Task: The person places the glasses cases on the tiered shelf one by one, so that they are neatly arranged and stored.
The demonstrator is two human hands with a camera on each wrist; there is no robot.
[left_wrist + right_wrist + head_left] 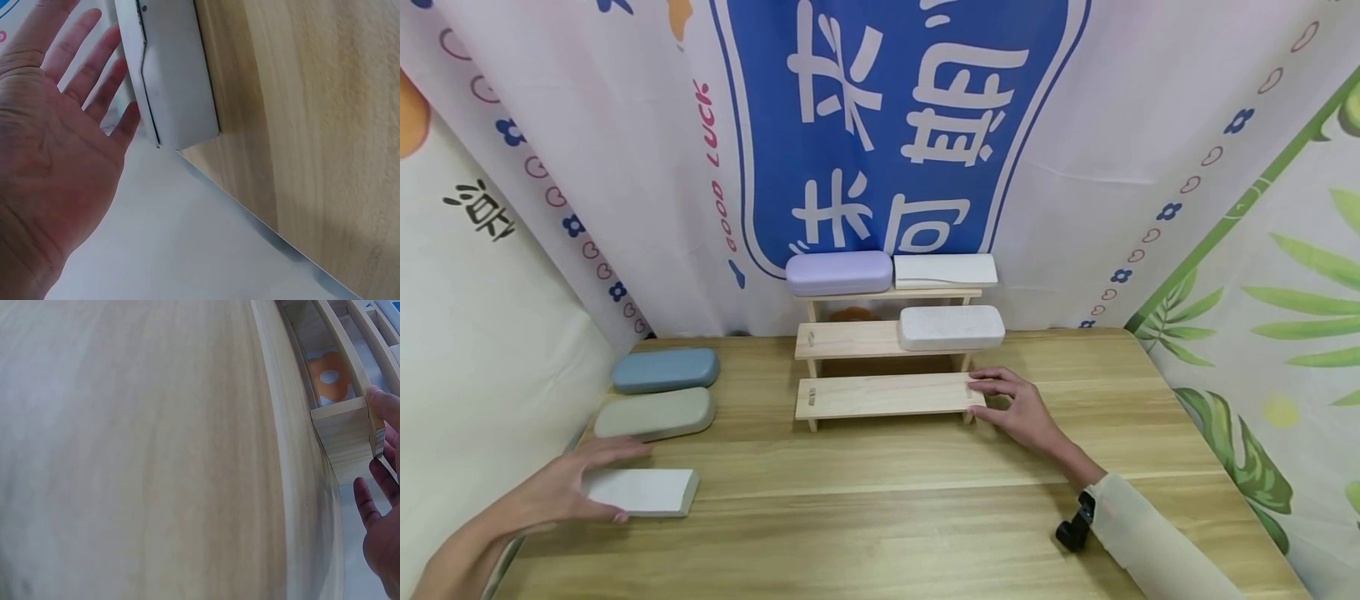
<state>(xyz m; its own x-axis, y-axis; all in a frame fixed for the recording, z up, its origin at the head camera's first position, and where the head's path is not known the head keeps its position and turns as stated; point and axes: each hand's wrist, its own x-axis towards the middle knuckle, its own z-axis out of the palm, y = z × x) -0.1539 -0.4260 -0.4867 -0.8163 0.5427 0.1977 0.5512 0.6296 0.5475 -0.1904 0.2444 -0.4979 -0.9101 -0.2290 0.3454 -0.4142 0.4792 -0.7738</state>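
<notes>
At a wood-topped table (865, 537), we see a person's two bare hands at work on opposite sides, with places read as on a clock face laid over the tabletop. At 9 o'clock, we find the left hand (553, 492) spread wide around a white box (643, 492), thumb along its near side and fingers past its far side; the wrist view shows us those fingers nearly straight and parted beside the box's dark seam, though we cannot tell whether the tips touch it. The box lies flat on the table, near the left edge. At 12 o'clock from it, we count a grey-green case (655, 414) just beyond, then a blue case (666, 371) farther back.

At 2 o'clock, we see the right hand (1018, 412) gripping the right end of the lowest step of a three-step wooden stand (880, 396), thumb at the front edge, fingers bent round the end. A dark device (1077, 525) sits at the wrist, by the cuff of a pale sleeve (1161, 542).

The stand itself rises at 12 o'clock. From its centre, we spot a lilac case (838, 273) at 11 and a white flap case (946, 272) at 1, side by side on the top step, and a speckled case (952, 328) between 2 and 3, on the middle step. Behind hangs a printed curtain (1075, 125).
</notes>
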